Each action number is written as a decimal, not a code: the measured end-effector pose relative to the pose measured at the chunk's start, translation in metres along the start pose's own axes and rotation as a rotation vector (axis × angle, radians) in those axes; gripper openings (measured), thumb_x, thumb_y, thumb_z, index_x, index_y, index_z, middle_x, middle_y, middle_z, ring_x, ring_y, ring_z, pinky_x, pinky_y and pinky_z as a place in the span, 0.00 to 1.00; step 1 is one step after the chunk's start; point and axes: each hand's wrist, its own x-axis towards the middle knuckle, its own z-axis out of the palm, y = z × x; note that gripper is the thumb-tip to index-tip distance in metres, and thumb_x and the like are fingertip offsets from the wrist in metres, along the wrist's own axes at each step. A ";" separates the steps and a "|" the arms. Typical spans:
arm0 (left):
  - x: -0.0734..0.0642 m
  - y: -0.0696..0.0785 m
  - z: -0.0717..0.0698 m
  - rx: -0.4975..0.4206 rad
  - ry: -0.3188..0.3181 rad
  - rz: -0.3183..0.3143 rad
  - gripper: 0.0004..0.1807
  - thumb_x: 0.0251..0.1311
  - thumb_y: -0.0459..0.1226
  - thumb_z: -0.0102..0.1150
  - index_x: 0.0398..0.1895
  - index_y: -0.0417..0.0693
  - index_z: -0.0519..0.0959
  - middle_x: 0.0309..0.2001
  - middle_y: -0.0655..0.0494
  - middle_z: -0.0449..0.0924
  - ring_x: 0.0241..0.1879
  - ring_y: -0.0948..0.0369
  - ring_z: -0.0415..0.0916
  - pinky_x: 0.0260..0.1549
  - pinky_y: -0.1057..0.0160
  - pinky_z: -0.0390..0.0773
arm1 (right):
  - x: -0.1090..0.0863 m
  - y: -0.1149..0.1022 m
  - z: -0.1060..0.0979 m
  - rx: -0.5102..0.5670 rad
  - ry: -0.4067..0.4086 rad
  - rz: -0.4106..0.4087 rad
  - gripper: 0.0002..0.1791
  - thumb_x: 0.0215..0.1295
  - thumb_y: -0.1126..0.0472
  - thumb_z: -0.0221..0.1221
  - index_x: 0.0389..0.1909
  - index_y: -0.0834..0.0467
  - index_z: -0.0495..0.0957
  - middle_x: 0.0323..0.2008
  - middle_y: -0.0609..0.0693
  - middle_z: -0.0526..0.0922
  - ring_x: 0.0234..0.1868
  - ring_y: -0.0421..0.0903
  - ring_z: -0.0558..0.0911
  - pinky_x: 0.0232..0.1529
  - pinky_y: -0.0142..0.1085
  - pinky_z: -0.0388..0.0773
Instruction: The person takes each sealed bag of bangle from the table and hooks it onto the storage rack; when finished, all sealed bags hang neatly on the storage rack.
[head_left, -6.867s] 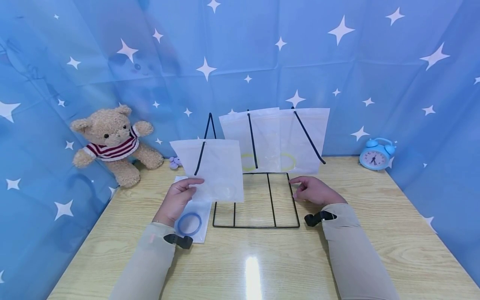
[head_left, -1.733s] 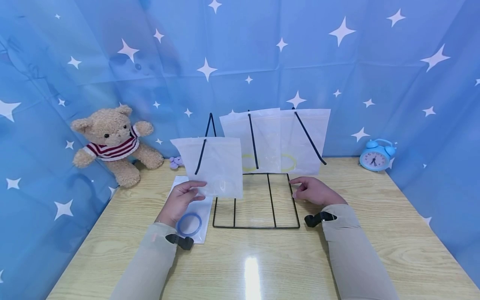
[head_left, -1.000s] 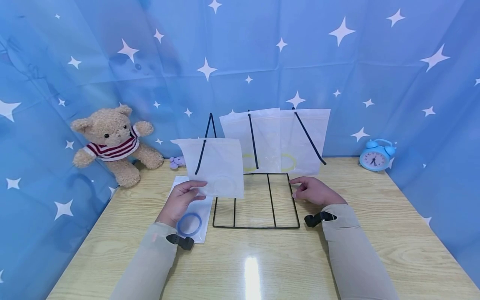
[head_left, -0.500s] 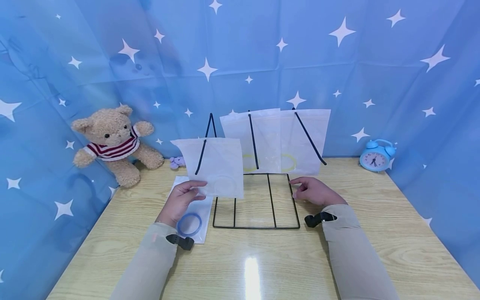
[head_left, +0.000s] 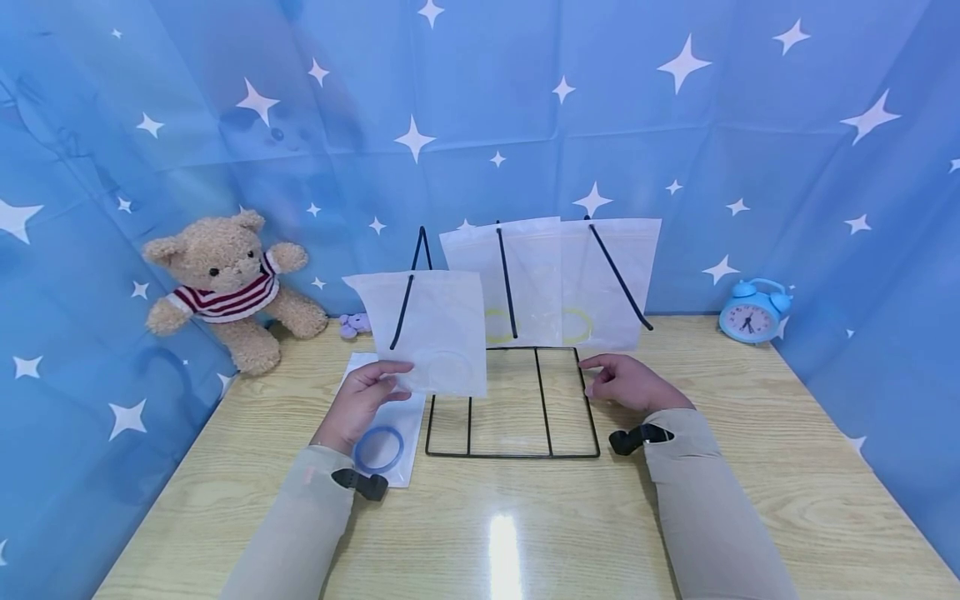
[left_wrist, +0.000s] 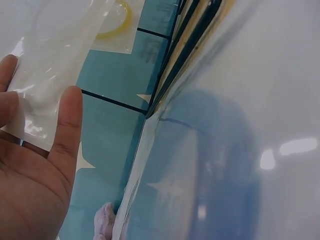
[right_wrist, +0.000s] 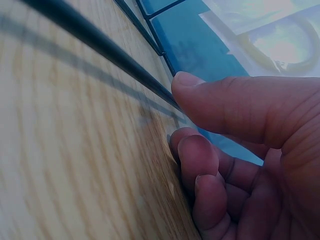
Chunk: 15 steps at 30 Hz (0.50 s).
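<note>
Head view: bright, fairly even; white glare streak on table (head_left: pixel 555 525); soft shadow beside right sleeve (head_left: pixel 712 508). Left wrist: near bag (left_wrist: pixel 225 125) hazy, out of focus, glare spots. Right wrist: rack bar (right_wrist: pixel 100 42) soft, shadow blurred.

I can read no words, brand or label here. On the far right, the alarm clock (head_left: pixel 750 315) shows marks round its pale dial, too small for me to read as numbers. In my left wrist view, faint dark marks (left_wrist: pixel 161 14) on the far curtain (left_wrist: pixel 112 75) are too blurred to read.
</note>
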 end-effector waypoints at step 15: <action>0.000 -0.001 0.000 -0.016 -0.002 0.023 0.17 0.77 0.27 0.49 0.63 0.25 0.77 0.59 0.64 0.81 0.59 0.67 0.77 0.53 0.57 0.86 | -0.001 -0.001 0.000 0.005 -0.003 0.001 0.32 0.72 0.56 0.66 0.74 0.60 0.72 0.46 0.54 0.82 0.43 0.50 0.78 0.45 0.41 0.75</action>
